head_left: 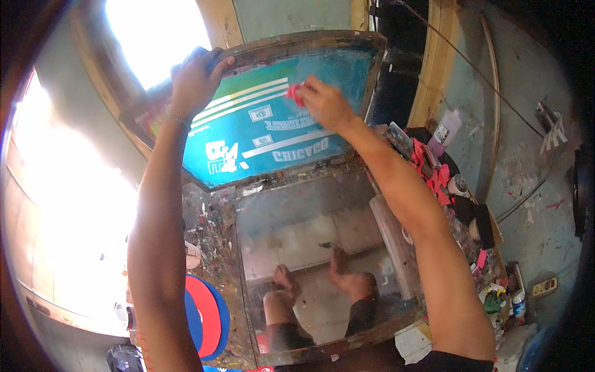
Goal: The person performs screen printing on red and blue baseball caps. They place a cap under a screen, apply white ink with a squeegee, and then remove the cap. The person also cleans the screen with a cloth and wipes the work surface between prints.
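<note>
A screen-printing frame (310, 41) with a dark, worn rim stands tilted up at the far side of the table. Its blue-green mesh (248, 133) carries white stripes, lettering and small boxed designs. My left hand (195, 80) grips the rim at the upper left, thumb along the top edge. In my right hand (330, 106) is a crumpled pinkish-red rag (294, 93), held against the mesh right of the stripes. That hand is slightly blurred.
Below the frame lies a glass panel (297, 217) in the paint-stained table, with legs and feet visible in it. Round red and blue pieces (207, 316) lie at left. Red scraps (437, 180) and a clear bottle (444, 131) crowd the right edge. A bright window (158, 40) stands behind.
</note>
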Demonstrator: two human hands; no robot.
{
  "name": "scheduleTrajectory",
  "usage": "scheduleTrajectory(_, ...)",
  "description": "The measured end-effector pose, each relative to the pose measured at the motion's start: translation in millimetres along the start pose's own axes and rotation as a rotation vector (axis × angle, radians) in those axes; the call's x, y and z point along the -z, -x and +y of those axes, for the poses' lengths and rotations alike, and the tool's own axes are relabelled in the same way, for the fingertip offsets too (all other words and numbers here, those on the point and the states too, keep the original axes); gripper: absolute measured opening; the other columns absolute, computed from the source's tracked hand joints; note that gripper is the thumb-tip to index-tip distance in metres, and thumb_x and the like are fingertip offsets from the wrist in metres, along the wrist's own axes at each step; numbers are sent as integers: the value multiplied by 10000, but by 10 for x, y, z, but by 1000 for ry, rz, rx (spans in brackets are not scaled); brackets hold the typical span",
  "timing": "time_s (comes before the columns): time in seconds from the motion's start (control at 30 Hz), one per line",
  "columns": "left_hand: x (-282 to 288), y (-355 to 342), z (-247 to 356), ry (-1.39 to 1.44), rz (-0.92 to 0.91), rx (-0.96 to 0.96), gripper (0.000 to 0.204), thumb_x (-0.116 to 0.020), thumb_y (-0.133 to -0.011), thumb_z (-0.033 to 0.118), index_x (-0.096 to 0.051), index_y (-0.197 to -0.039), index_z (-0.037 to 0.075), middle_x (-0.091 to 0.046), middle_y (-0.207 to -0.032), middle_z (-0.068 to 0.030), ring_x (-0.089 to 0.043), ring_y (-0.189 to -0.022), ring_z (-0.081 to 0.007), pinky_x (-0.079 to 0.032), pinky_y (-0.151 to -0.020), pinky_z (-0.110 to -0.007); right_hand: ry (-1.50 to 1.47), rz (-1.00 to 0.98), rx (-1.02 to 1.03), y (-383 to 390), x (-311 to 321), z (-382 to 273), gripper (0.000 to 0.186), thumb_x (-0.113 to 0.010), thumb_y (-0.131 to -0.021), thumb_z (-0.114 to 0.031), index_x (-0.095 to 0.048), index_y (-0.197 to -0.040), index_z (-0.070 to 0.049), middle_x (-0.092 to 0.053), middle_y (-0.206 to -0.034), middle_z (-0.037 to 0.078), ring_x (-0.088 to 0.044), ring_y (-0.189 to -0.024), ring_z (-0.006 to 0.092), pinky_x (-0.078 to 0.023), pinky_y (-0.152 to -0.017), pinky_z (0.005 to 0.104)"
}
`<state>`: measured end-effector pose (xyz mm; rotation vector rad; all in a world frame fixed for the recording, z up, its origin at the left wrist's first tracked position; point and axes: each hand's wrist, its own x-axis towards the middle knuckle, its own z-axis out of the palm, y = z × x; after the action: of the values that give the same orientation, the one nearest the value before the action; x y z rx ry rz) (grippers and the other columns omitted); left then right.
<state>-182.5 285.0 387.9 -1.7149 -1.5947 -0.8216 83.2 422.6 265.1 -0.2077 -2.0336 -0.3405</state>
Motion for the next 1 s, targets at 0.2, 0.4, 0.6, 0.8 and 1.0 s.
scheduleTrajectory(0.2,34,47,-52,-16,26,-35,532,-563,-1010,523,-712,-1254,75,-669,-1085,-123,-624,-1087,-292,-380,-949,-475,-2,-170,-190,244,119,-56,132,-593,-978,-175,-684,-1000,-80,-625,-980,175,-710,-874,372,-589,-773,491)
scheduleTrajectory(0.4,1,26,-81,-6,13,-18,541,-563,-1008,533,-711,-1255,74,-667,-1076,-118,-627,-1078,-288,-380,-946,-477,3,-99,-1,-78,-142,-277,122,-693,-880,-114,-671,-987,-61,-613,-990,128,-705,-815,337,-597,-687,432)
scheduleTrajectory(0.6,36,55,-65,-42,-1,-9,559,-552,-1011,542,-699,-1277,72,-663,-1092,-110,-626,-1077,-290,-379,-948,-477,121,-212,-109,375,-72,67,108,-690,-888,-110,-673,-977,-51,-621,-982,128,-708,-809,349,-601,-698,436)
scheduleTrajectory(0.8,37,61,-39,-40,17,-34,551,-554,-1013,534,-702,-1261,65,-663,-1086,-116,-623,-1073,-294,-384,-934,-472,91,284,-326,593,461,194,120,-708,-860,-34,-723,-977,-10,-655,-1013,130,-706,-775,263,-607,-645,343)
scheduleTrajectory(1.0,62,65,-74,-47,8,-34,526,-561,-1012,523,-703,-1216,59,-652,-1049,-130,-618,-1045,-303,-386,-926,-474,-85,540,-654,661,389,192,200,-708,-830,-5,-717,-1030,-14,-681,-980,138,-709,-825,259,-570,-702,368)
